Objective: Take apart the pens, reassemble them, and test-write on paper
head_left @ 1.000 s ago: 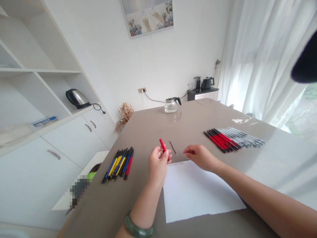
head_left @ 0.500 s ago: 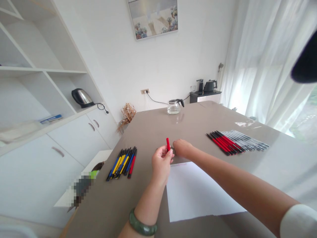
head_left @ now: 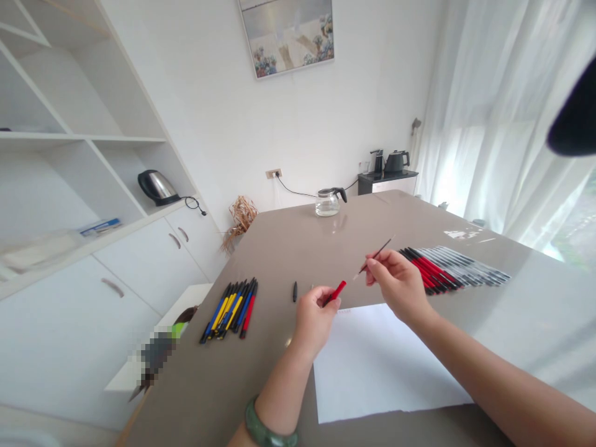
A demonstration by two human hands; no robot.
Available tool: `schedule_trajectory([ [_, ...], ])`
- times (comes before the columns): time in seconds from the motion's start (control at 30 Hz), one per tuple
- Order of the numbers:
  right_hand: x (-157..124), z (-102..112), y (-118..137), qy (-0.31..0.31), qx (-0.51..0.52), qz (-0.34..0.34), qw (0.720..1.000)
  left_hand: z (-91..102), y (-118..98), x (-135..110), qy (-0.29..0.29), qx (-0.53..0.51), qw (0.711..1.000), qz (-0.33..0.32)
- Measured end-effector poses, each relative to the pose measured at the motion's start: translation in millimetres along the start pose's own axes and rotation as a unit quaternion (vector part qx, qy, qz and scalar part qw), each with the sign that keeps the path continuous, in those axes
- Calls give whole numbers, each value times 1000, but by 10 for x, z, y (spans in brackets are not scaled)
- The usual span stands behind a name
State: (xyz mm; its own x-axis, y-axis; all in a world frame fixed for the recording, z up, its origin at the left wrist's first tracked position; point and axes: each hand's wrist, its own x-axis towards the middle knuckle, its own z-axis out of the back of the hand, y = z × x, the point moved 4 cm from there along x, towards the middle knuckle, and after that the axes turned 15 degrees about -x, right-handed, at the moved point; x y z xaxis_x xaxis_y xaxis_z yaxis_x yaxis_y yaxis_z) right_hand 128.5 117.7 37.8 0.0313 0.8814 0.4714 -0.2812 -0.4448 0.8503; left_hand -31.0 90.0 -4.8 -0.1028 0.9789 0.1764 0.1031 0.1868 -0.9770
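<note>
A paper sheet lies toward the table's near edge; by the sheet's far left corner, the left hand grasps a red pen barrel; the right hand pinches an ink refill, apart from it.

Left hand: red barrel, held tilted. Right hand: thin dark rod, possibly a refill. On the surface: white paper, near; mixed-coloured pens, left; red-and-black pens and clear pens, right; glass pot, dark-handled, far.
</note>
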Motion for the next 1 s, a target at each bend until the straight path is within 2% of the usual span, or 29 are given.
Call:
schedule_trajectory([
  [0.1,-164,36,89,-34,35,35,998,-17,-19,-9,-1,21,1000,-4],
  [0.3,-294,53,126,-30,-12,62,998,-38,-64,-30,8,68,997,-16],
  [0.7,-298,41,71,-6,-77,61,995,-54,-31,-35,22,75,997,-30],
  [0.83,-292,20,113,34,-122,98,987,-66,-34,-42,26,67,997,-27],
  [0.93,-274,11,137,39,-153,134,978,-81,-34,-42,34,74,996,-31],
  [1.0,-257,-1,115,44,-155,127,979,-86,-35,-40,38,78,996,-34],
])
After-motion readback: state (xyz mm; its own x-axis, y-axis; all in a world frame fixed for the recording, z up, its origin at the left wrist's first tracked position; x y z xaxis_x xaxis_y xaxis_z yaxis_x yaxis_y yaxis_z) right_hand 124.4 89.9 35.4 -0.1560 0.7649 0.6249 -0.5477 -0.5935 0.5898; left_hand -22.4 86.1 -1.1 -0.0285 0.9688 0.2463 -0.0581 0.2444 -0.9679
